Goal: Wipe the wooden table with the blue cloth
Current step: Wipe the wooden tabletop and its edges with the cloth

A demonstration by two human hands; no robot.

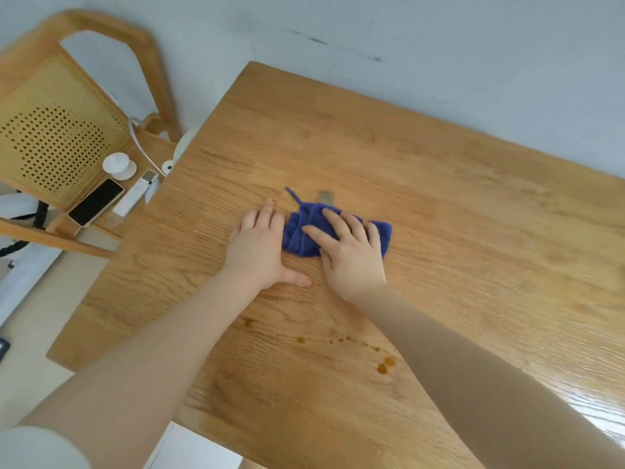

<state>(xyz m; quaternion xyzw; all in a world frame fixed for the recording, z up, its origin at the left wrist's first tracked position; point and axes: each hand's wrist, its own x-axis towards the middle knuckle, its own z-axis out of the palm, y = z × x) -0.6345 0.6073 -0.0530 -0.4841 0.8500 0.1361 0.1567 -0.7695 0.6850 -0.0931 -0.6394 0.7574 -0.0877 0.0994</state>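
Head view: the right hand (351,252) presses flat on the one blue cloth (301,231), its grip spread wide over the bunched fabric rather than closed around it. The left hand (260,248) lies flat and empty on the wooden counter (473,231), touching the cloth's left edge. The cloth sits near the counter's middle. The wiping looks unfinished: a trail of brown drops (385,365) lies nearer the person than the cloth, untouched. Beside the counter's left edge stands one cane-backed chair (57,130), carrying one phone (96,206) and one white remote (133,196).
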